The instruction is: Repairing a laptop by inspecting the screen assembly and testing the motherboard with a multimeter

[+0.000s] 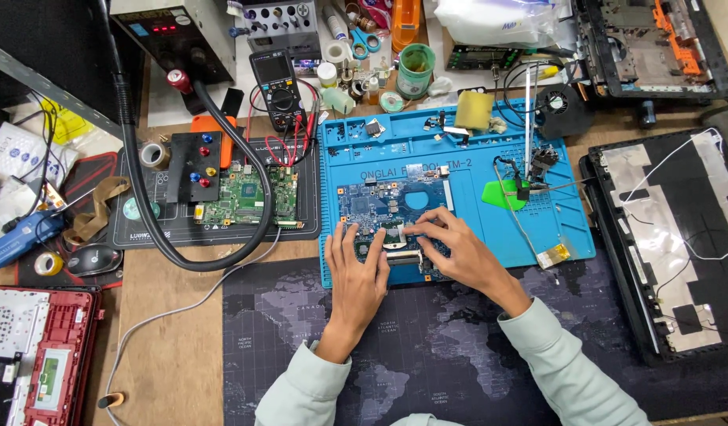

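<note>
Both hands press flat on a blue circuit board (388, 217), neither closed around it: the left hand (356, 272) lies with spread fingers on its near left part, and the right hand (451, 244) sets its fingertips on a small module near the middle. The board lies on a blue work mat (459, 150), toward its near edge. It looks thin, light and stiff but fragile, best taken by its bare edges. A green circuit board (250, 197) lies well apart to the left, beside a multimeter (277, 87).

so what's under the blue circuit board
A blue repair mat lies under the blue circuit board. Both hands, left and right, cover its near part, so nothing shows beneath there.
</note>
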